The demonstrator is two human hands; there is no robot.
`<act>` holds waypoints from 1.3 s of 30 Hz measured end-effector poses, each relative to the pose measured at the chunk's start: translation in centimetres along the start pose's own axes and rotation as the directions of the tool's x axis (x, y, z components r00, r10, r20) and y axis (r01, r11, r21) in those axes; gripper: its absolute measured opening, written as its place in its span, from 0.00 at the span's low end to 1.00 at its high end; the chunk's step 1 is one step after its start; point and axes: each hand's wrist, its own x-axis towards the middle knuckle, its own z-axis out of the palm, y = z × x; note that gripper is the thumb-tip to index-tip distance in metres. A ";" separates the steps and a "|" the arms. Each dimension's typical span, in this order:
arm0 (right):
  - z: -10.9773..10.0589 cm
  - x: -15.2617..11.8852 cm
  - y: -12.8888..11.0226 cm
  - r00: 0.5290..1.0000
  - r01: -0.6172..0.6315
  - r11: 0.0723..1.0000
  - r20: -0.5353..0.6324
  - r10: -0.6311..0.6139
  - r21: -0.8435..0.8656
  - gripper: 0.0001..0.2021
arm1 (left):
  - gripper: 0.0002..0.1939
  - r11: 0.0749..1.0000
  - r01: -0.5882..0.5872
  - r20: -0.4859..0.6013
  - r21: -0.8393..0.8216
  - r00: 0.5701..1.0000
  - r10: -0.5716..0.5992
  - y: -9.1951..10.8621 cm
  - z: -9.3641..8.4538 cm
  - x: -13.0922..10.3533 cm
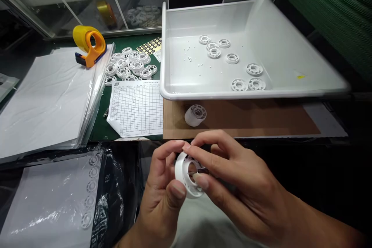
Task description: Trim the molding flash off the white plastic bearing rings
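Note:
My left hand (162,193) is closed round a white plastic ring (181,170), thumb on its near side and fingers behind. The ring is tilted so that its slotted face and round centre hole point to the right. My right hand (232,174) pinches a small metal-tipped tool (202,170) between thumb and fingers, its thin point at the ring's centre hole. Most of the tool is hidden by the fingers. Just beyond my hands, a short stack of white rings (195,115) stands on the brown board (247,118).
A white tray (209,95) holds several rings and small white scraps. Left of it lie a heap of rings (130,64), a printed form (138,108) and a gold sticker sheet (149,45). A tape dispenser (91,48) rests on plastic-wrapped sheets (49,93). Bagged rings (91,186) lie lower left.

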 end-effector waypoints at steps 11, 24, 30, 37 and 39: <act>0.3 0.1 -0.2 1.000 -0.013 0.991 0.013 0.015 -0.132 0.15 | 0.19 0.999 0.010 -0.033 -0.035 0.999 -0.011 -0.7 -0.5 -0.1; -0.3 -0.4 1.4 0.979 0.201 0.970 -0.014 -0.205 -0.139 0.14 | 0.18 0.996 0.044 -0.032 -0.074 0.998 -0.046 -0.5 -0.5 0.1; -0.1 -0.8 1.7 0.976 0.198 0.974 -0.072 -0.207 -0.111 0.18 | 0.18 0.983 0.106 -0.123 -0.149 0.985 -0.124 -0.1 0.5 0.2; -5.1 -2.9 8.9 0.973 -0.124 0.883 -0.230 0.019 -0.453 0.14 | 0.16 0.999 0.007 -0.288 0.048 0.958 0.007 0.0 -0.1 1.3; -6.9 -3.9 11.9 0.970 -0.192 0.818 -0.234 0.073 -0.543 0.12 | 0.22 0.993 0.009 -0.320 0.115 0.947 0.028 0.0 -0.9 1.9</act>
